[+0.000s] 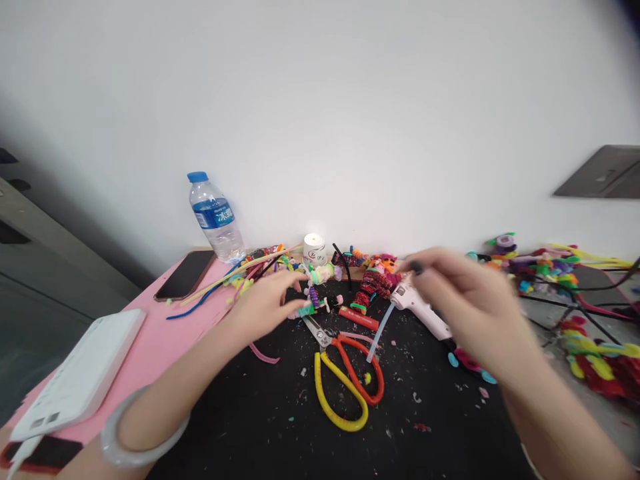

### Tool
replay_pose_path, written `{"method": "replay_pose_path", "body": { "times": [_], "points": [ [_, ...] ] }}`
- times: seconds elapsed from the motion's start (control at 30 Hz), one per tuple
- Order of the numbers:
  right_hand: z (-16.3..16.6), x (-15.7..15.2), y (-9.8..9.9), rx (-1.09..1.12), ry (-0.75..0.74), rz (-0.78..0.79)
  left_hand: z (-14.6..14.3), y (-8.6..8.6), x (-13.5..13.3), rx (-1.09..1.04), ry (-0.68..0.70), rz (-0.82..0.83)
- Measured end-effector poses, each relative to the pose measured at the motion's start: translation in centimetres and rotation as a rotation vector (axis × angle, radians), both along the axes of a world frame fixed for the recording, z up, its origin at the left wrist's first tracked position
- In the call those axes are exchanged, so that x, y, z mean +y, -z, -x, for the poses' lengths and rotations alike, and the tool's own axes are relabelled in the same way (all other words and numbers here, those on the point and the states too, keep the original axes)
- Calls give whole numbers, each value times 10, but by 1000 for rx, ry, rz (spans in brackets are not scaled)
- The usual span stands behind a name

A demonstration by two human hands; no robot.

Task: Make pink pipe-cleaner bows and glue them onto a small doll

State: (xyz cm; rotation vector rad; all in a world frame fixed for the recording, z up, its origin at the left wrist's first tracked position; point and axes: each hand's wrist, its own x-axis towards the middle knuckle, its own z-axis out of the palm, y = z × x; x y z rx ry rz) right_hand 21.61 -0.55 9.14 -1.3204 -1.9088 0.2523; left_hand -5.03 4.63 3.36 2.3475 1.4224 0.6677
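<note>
My left hand [273, 297] reaches in from the left, thumb and fingers apart, beside a small purple coil [313, 295] of pipe cleaner. A pale green and white fuzzy piece [323, 273] lies just past the fingertips. My right hand [460, 300], blurred, hovers over a pale pink glue gun [423, 310]. Its thumb and forefinger come together; anything between them is hidden. A clear glue stick [381, 333] sticks out of the gun's back end. Scissors [343, 380] with one yellow and one red handle lie in front, blades toward my left hand.
A water bottle [215, 220] and a paper cup [314, 250] stand against the wall. On the left lie a phone [185, 275] and a white power strip [83, 373]. A red stick-shaped item [359, 318] lies mid-table. Pipe cleaner pieces [545, 267] crowd the right, with black cables.
</note>
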Motion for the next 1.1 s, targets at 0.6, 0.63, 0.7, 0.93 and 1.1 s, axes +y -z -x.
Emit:
{"method": "replay_pose_path", "body": {
  "times": [0.6, 0.63, 0.7, 0.93, 1.1],
  "points": [
    [16, 18, 111, -122, -63, -11, -18, 48, -13, -1083, 18, 751],
    [19, 16, 111, -98, -86, -18, -21, 48, -16, -1139, 54, 814],
    [25, 11, 109, -59, -127, -24, -28, 48, -22, -1207, 129, 937],
    [39, 1, 109, -8, -150, -18, -41, 52, -35, -1199, 271, 1125],
    [38, 1, 110, -12, -126, 11, -42, 51, -35, -968, 220, 938]
  ]
}}
